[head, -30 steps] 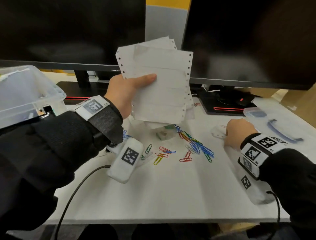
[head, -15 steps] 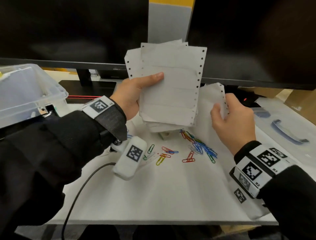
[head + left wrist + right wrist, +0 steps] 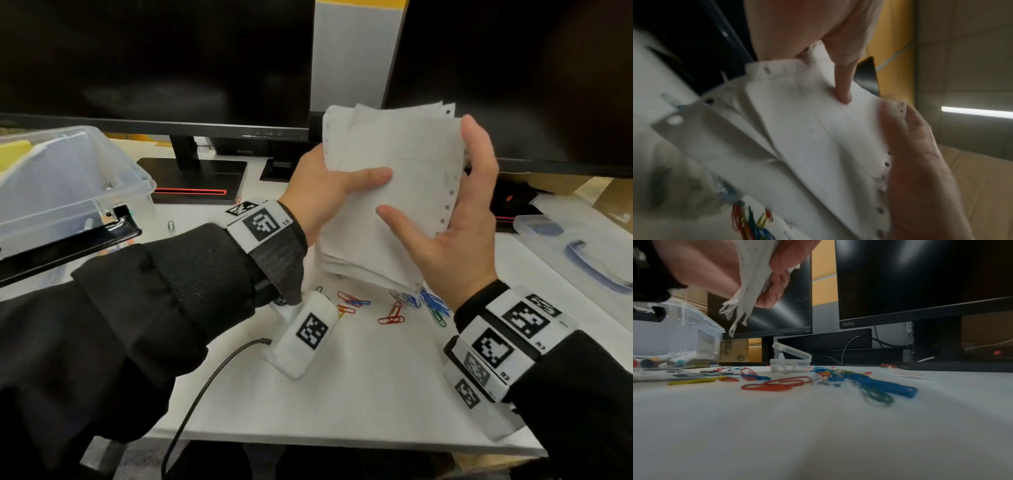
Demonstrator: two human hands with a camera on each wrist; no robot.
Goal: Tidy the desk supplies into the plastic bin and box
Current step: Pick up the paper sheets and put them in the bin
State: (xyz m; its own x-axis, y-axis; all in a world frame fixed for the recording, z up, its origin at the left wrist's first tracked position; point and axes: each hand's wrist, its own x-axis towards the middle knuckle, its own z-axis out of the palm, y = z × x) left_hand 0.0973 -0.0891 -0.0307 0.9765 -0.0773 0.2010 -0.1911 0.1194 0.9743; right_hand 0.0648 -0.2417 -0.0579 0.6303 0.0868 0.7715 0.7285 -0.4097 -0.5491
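Observation:
A stack of white perforated paper sheets (image 3: 404, 192) is held upright above the desk. My left hand (image 3: 329, 195) grips its left side, thumb across the front; the left wrist view shows that thumb on the paper (image 3: 818, 138). My right hand (image 3: 459, 240) holds the right edge, thumb on the front and fingers up along the punched holes. Coloured paper clips (image 3: 390, 315) lie scattered on the white desk below. The clear plastic bin (image 3: 137, 178) stands at the left. A small clear box (image 3: 790, 363) with its lid up sits behind the clips, hidden by the paper in the head view.
Two dark monitors (image 3: 154, 61) stand at the back, their bases (image 3: 195, 178) on the desk. A clear lid with a blue handle (image 3: 589, 260) lies at the right. Markers (image 3: 645, 363) lie inside the bin. A lone clip (image 3: 171, 226) lies near the bin.
My right hand rose from the desk at the right with a loose sheet and now holds the stack's right edge. The stack moved a little to the right.

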